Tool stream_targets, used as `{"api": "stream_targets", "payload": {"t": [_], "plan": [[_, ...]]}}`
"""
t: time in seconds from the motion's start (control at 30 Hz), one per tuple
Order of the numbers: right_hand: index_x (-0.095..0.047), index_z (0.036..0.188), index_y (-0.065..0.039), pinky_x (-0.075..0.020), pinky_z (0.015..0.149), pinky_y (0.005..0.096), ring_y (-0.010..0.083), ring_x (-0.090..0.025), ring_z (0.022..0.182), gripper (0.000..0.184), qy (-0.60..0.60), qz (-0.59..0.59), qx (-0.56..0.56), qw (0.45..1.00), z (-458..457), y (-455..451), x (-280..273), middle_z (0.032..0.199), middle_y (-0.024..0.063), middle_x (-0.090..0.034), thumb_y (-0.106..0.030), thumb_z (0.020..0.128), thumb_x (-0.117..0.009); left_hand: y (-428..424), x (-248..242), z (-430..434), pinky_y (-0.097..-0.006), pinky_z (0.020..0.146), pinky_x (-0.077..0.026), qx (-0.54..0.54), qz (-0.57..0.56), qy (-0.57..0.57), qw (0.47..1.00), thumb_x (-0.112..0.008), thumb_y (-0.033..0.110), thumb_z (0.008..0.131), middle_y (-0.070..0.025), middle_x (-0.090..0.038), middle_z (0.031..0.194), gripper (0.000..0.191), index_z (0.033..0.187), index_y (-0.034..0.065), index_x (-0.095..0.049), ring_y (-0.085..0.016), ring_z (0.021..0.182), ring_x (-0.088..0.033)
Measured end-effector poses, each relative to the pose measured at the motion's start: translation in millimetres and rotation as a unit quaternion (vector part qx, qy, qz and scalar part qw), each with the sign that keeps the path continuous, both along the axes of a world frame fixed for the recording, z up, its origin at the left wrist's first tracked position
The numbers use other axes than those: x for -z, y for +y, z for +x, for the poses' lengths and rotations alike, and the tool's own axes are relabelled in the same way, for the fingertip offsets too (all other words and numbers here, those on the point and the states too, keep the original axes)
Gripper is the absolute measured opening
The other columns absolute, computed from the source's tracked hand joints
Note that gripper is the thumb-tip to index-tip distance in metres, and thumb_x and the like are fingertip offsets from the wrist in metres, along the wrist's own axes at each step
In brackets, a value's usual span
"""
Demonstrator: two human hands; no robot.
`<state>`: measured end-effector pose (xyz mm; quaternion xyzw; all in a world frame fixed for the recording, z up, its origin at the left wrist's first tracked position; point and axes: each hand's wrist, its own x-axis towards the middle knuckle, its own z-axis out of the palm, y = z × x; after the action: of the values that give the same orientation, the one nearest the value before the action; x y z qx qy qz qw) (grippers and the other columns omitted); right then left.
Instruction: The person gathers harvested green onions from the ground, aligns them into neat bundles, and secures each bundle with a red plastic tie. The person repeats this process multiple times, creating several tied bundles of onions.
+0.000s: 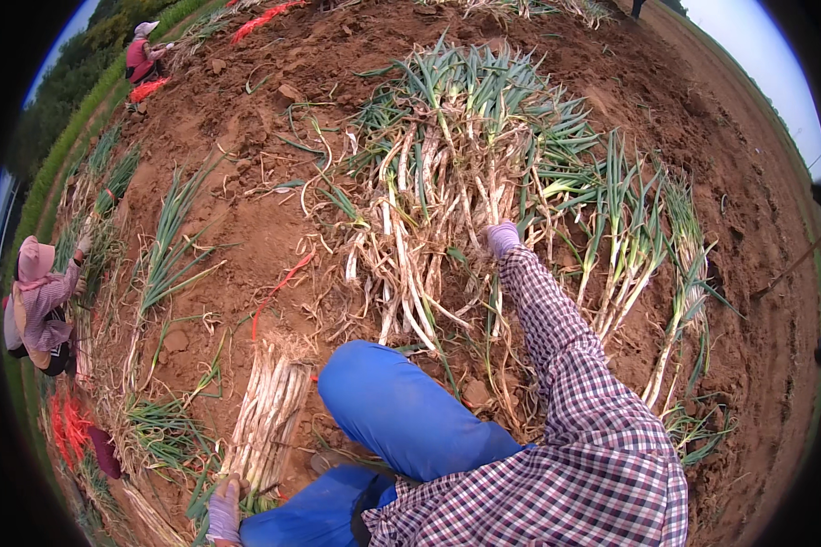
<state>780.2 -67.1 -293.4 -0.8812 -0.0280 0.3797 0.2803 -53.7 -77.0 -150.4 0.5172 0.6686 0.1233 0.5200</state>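
My right hand (503,238), in a pale lilac glove or cuff, is closed around stalks in a large heap of green onions (445,157). Their white shanks and dry roots point towards me, with green leaves beyond; the fingertips are hidden. At lower left, my left hand (226,506) touches the near, leafy end of a neat bundle of green onions (267,410). How firmly its fingers grip cannot be made out. The bundle lies on the soil beside my blue-trousered knee, roots facing away. A red tie (277,290) extends over the soil past its root end.
More green onions (622,273) lie right of the heap, and loose ones (167,253) lie left. A co-worker (41,301) crouches at far left near red ties (68,424); another person (144,55) is farther off. Reddish, clodded soil (246,198) surrounds everything.
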Motion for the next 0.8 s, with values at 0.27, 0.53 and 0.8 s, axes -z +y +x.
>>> {"api": "stream_targets", "payload": {"t": [0.27,0.53,0.8], "plan": [[-0.052,0.131,0.000,-0.0526,0.056,0.0215,0.0080,-0.060,0.064,0.037,-0.017,0.457,-0.025,0.889,-96,-129,-58,0.100,0.0063,-0.072,-0.023,0.104,-0.062,-3,-12,12,-0.0372,0.092,-0.058,0.030,0.014,0.025,0.999,-0.053,0.037,0.109,-0.0184,-0.073,0.111,0.052,0.136,-0.0074,-0.057,-0.025,0.099,-0.072],[-0.059,0.105,-0.008,-0.0549,0.058,0.0274,0.0099,-0.060,0.062,0.018,0.163,0.392,0.060,0.903,-129,-173,-53,0.081,-0.0003,-0.064,-0.026,0.106,-0.060,-3,-9,6,-0.0371,0.094,-0.058,0.048,0.043,-0.004,0.998,-0.055,0.038,0.108,-0.0194,-0.073,0.112,0.053,0.136,-0.0078,-0.057,-0.026,0.102,-0.073],[-0.062,0.107,-0.005,-0.0557,0.063,0.0279,0.0131,-0.062,0.066,0.014,0.259,0.407,0.123,0.867,-159,-125,-75,0.086,0.0052,-0.067,-0.018,0.104,-0.062,-5,-27,20,-0.0371,0.095,-0.056,0.063,0.067,-0.036,0.995,-0.054,0.034,0.109,-0.0192,-0.072,0.115,0.050,0.138,-0.0063,-0.057,-0.025,0.105,-0.071]]}}
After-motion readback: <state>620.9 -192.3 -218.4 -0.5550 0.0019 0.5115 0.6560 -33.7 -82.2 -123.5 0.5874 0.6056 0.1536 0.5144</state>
